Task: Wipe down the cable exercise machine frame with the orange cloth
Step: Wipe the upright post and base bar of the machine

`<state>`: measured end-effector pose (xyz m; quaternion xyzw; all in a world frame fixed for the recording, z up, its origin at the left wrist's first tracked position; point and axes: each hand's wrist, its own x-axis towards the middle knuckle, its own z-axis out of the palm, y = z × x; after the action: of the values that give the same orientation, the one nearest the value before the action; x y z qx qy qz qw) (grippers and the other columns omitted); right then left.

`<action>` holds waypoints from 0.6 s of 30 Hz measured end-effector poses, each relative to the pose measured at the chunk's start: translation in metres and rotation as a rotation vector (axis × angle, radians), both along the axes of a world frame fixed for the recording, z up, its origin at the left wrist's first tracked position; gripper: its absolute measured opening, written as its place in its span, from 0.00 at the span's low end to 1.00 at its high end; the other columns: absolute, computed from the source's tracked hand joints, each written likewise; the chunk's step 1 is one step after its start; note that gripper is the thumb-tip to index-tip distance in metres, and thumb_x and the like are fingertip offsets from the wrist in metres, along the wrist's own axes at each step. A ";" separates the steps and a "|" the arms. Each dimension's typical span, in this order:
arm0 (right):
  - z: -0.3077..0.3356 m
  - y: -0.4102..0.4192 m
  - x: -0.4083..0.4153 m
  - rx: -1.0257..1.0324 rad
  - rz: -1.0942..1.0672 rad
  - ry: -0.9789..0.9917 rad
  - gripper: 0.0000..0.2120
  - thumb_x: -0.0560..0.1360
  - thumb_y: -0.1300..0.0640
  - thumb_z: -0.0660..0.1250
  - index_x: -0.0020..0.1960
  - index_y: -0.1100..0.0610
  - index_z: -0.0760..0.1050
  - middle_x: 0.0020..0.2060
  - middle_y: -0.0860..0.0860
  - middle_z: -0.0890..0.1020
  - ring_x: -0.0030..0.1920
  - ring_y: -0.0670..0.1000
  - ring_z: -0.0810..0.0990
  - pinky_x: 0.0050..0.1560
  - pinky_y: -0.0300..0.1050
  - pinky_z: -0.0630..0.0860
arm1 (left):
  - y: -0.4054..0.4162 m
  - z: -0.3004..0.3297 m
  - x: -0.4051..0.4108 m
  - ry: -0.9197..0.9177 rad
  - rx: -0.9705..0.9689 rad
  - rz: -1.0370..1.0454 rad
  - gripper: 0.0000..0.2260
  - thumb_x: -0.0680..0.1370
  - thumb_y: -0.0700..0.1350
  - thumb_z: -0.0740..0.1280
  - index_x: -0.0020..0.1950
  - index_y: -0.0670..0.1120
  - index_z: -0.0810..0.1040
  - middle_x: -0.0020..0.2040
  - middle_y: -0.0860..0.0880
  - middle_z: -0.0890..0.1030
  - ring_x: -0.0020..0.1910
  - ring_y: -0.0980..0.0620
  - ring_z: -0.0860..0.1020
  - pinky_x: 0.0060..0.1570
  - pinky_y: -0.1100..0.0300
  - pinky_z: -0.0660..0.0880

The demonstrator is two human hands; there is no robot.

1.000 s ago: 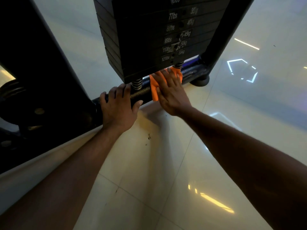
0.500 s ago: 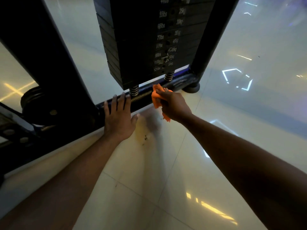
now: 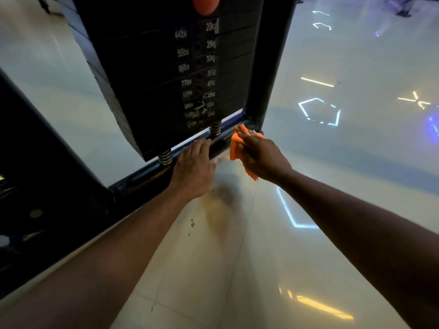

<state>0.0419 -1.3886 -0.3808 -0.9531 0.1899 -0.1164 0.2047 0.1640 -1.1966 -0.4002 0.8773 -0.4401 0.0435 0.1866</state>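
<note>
1 glossy tiled floor (image 3: 237, 269) spreads under both forearms. Beyond the hands stands 1 black weight stack (image 3: 166, 74) of flat labelled plates, on 2 coiled metal springs (image 3: 164, 156). 1 dark base bar (image 3: 152, 173) of the frame runs beneath. 1 left hand (image 3: 193, 169) rests on it, fingers straight. Just right, 1 right hand (image 3: 262, 156) grips 1 bunched, nubbly orange cloth (image 3: 235, 145) against the bar's far end.

Two bare forearms, no sleeves, watch or rings visible; left hand (image 3: 193, 170) and right hand (image 3: 262, 156) ungloved, nails short.
</note>
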 end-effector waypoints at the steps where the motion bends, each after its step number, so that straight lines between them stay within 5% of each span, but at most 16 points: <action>1: -0.002 -0.005 0.004 -0.009 -0.005 0.011 0.27 0.88 0.48 0.64 0.85 0.47 0.64 0.80 0.56 0.73 0.75 0.63 0.76 0.68 0.64 0.79 | -0.011 0.000 0.006 -0.006 0.029 0.035 0.28 0.86 0.55 0.63 0.82 0.43 0.63 0.80 0.42 0.68 0.80 0.41 0.66 0.81 0.43 0.61; 7: -0.031 -0.034 0.033 -0.020 -0.001 0.074 0.29 0.89 0.47 0.62 0.87 0.44 0.58 0.87 0.51 0.60 0.87 0.60 0.57 0.76 0.69 0.72 | -0.052 -0.026 0.038 0.045 0.201 0.162 0.34 0.86 0.62 0.58 0.86 0.46 0.55 0.85 0.43 0.61 0.84 0.42 0.59 0.82 0.40 0.53; 11: -0.056 -0.038 0.047 -0.036 0.027 0.003 0.30 0.90 0.43 0.56 0.88 0.40 0.48 0.89 0.48 0.50 0.88 0.59 0.50 0.75 0.69 0.73 | -0.058 -0.048 0.033 -0.176 0.108 0.232 0.32 0.86 0.63 0.58 0.85 0.46 0.61 0.79 0.43 0.71 0.78 0.41 0.69 0.76 0.39 0.62; 18: -0.092 -0.037 0.069 -0.097 0.140 -0.107 0.31 0.91 0.40 0.48 0.89 0.47 0.45 0.89 0.48 0.42 0.87 0.54 0.36 0.85 0.71 0.47 | -0.061 -0.064 0.032 -0.366 0.148 0.291 0.31 0.89 0.62 0.50 0.85 0.42 0.58 0.78 0.40 0.69 0.76 0.38 0.69 0.75 0.38 0.63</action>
<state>0.1109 -1.4252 -0.4726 -0.9653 0.1059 -0.1615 0.1759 0.1956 -1.2575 -0.4641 0.9202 -0.3376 0.1956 0.0309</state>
